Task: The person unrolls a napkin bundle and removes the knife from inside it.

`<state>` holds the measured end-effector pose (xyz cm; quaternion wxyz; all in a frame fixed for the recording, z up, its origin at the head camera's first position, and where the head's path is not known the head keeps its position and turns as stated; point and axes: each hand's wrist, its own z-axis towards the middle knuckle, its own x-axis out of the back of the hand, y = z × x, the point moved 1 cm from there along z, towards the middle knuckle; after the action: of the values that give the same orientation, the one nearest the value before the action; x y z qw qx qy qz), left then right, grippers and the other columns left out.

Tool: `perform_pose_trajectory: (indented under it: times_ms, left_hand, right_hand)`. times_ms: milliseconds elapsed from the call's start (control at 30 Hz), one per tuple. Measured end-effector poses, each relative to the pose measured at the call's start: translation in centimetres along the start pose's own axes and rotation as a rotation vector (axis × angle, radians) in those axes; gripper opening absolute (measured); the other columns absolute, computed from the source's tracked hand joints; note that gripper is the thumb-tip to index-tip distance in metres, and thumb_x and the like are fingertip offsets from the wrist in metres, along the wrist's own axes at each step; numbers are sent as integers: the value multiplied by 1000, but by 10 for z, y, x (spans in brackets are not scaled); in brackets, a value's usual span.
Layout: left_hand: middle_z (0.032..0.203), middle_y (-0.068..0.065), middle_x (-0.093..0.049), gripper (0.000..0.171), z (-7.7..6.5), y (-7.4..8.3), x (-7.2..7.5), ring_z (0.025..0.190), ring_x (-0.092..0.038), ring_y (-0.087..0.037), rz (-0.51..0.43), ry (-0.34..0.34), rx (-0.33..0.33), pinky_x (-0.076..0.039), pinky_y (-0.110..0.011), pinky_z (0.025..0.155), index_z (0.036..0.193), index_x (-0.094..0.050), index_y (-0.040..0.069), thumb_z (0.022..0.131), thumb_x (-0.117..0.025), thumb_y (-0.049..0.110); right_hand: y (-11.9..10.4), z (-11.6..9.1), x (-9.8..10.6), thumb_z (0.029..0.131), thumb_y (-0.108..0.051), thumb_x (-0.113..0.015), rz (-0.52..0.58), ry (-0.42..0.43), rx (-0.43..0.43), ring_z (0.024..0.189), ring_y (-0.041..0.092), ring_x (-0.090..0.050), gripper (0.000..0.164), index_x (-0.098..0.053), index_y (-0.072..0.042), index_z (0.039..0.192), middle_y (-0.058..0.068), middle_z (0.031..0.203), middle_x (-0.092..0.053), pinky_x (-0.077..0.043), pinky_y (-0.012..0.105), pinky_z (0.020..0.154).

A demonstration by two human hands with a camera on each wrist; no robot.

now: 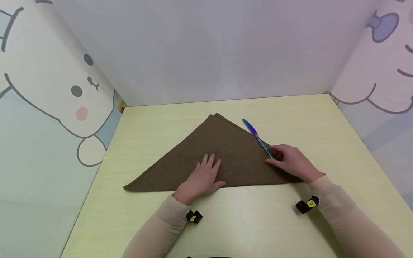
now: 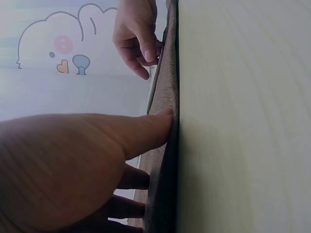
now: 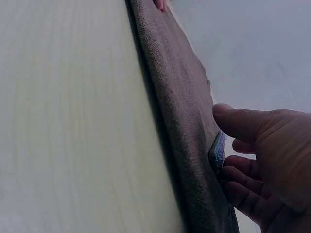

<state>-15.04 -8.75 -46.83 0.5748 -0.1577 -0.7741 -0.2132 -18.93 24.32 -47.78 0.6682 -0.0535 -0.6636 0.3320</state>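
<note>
A brown cloth (image 1: 238, 163), folded into a wide triangle with its long edge toward me, lies on the table. My left hand (image 1: 201, 179) rests flat near the middle of that edge, fingers spread and thumb at the hem. A table knife (image 1: 255, 133) with a shiny blue-purple blade lies across the cloth's right slanting edge, its blade tip beyond the fabric. Around the end of its patterned handle (image 3: 217, 151) is my right hand (image 1: 292, 163). In the right wrist view the thumb stands apart from the handle, while bent fingertips (image 3: 233, 177) are right beside it.
The pale wood-look table (image 1: 251, 222) surrounds the cloth. A plain light wall (image 1: 219, 53) rises behind the back edge. Panels with cartoon animals (image 1: 48, 79) stand at both sides. Black wrist cameras (image 1: 308, 204) sit on both sleeves.
</note>
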Motion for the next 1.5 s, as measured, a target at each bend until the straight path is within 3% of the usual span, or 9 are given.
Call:
perform_pose_trajectory:
  times_ms: [367,667,933,1500]
  left_hand:
    - [157,-21,-15,79,-2,1,2,143,-13,-41,-8,4,-6,-29,-57,106,152,-28,6,94,-53,53]
    - [157,-21,-15,79,-1,2,0,143,-13,-41,1,4,-9,-29,-56,107,152,-28,6,94,-52,54]
    - [157,-22,-15,79,-2,2,-1,143,-14,-42,-4,8,-9,-30,-57,106,151,-29,5,94,-53,53]
    - [157,-22,-15,78,-1,0,-1,143,-13,-42,-8,15,-10,-29,-58,106,151,-29,6,94,-53,53]
  right_hand:
    - [-6,6,-9,85,-32,-74,-46,-14,-6,60,11,-47,32,-68,-6,103,-5,69,-54,-40,29,56]
    - [-14,9,-16,86,-17,-69,-66,37,-129,62,14,-52,27,-68,1,107,0,71,-61,-44,33,59]
    - [-24,11,-21,81,-13,-65,-57,67,-220,63,18,-53,26,-66,-2,105,3,73,-61,-41,32,57]
    - [-30,17,-16,82,-14,-65,-8,3,-346,67,21,-52,16,-64,0,89,8,77,-62,-41,31,59]
